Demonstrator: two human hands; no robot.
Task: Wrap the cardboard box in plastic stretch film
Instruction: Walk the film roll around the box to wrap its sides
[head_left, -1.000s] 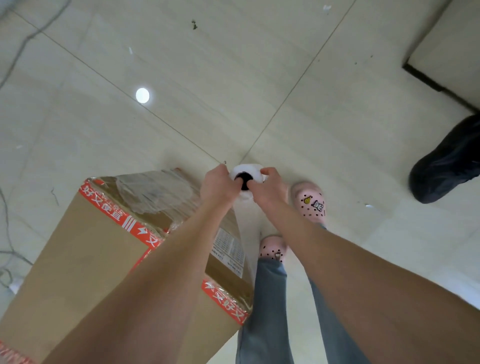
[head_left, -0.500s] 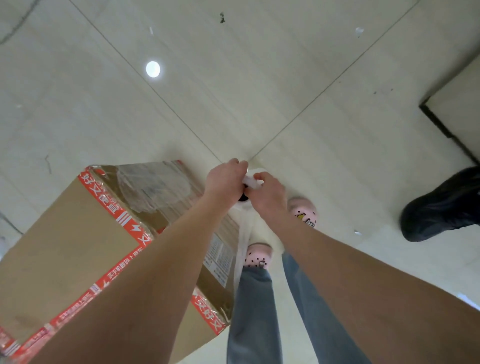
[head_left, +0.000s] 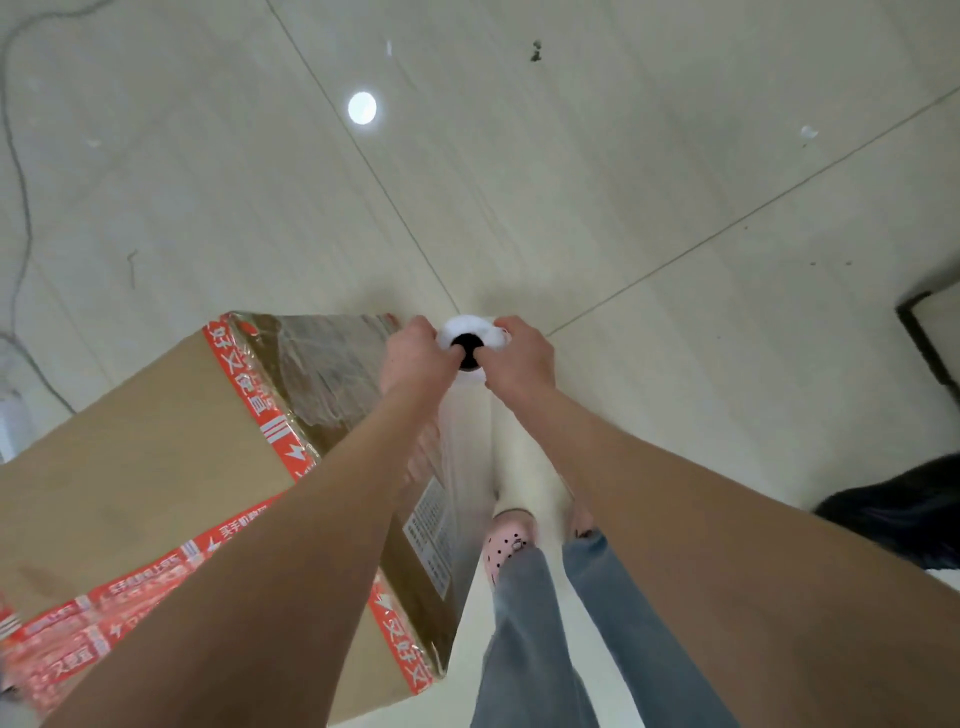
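Seen from above, both forearms reach forward and down to the top end of an upright roll of stretch film, whose dark core opening faces the camera. Left hand is clenched on the roll's left rim, thumb side toward the core; right hand is clenched on the right rim, so the core opening lies between the two hands. Film runs down from below the hands as a pale translucent sheet and lies against the near side of the cardboard box, just left of the left hand. Box edges carry red printed tape, and the box face beneath the left hand is covered with wrinkled clear film. Below the right hand, grey trouser legs and a pink perforated shoe stand on the pale tiled floor. A dark object, cut off by the frame, lies well to the right of the right forearm.
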